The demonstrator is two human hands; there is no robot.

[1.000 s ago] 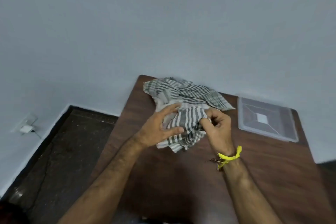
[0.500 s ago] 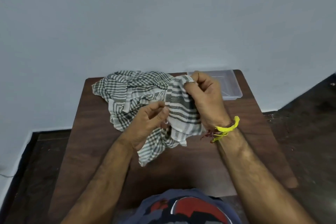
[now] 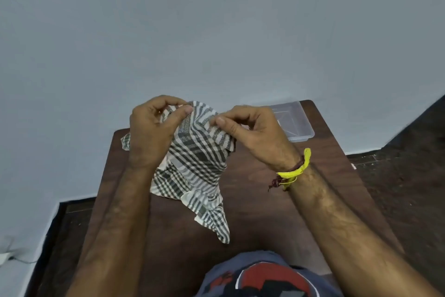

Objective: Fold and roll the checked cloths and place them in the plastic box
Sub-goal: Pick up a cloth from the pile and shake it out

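Both hands, left hand (image 3: pixel 150 133) and right hand (image 3: pixel 252 130), pinch the checked cloth (image 3: pixel 195 166) in a closed grip, partly hiding the plastic box (image 3: pixel 297 123) behind the right one.

Looks like a plain room in a home, sparsely furnished. Bare pale blue-grey wall (image 3: pixel 216 19) without decoration, dark speckled floor (image 3: pixel 404 176) edged by a dark skirting strip. Small dark wood-grain worktop (image 3: pixel 265 212) pushed against the wall. White charger and cable (image 3: pixel 7 257) lying low at the left.
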